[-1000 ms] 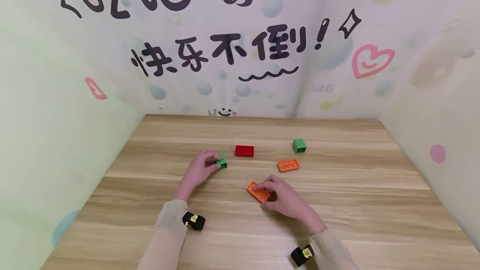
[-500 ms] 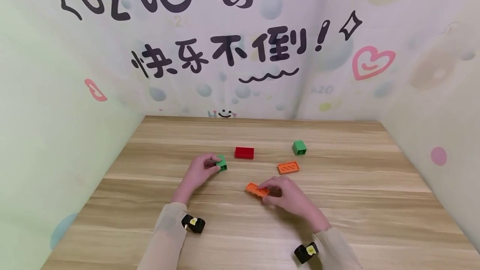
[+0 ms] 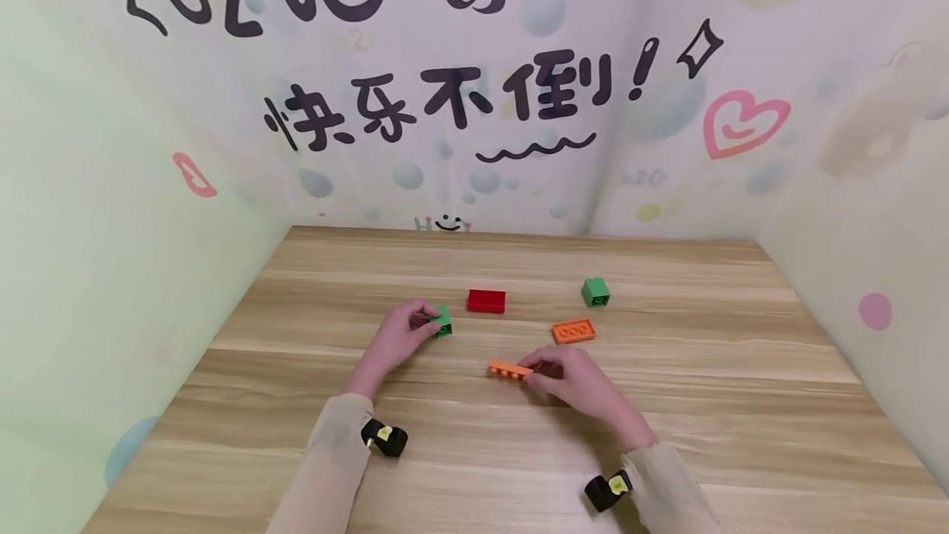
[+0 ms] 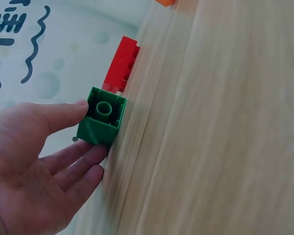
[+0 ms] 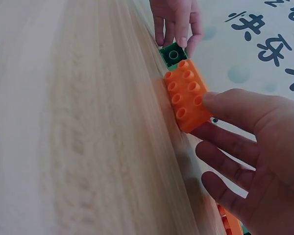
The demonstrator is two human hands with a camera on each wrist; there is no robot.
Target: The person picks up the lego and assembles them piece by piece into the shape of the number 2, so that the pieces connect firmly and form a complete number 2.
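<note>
My left hand pinches a square green building block between thumb and fingers. The hollow underside of this block faces the left wrist camera. My right hand grips an orange building block by one end, thumb on its studded face. In the head view that orange block stands tipped, its studs turned toward me. Behind the left hand's block lies a red block. A second orange block rests hollow side up beyond my right hand.
Another green block sits at the back right of the wooden table. Printed cloth walls close off the back and both sides. Each wrist carries a small black camera.
My right hand has turned the orange block from hollow side up to tipped, studs toward me. The left hand keeps its hold on the green block in about the same place.
</note>
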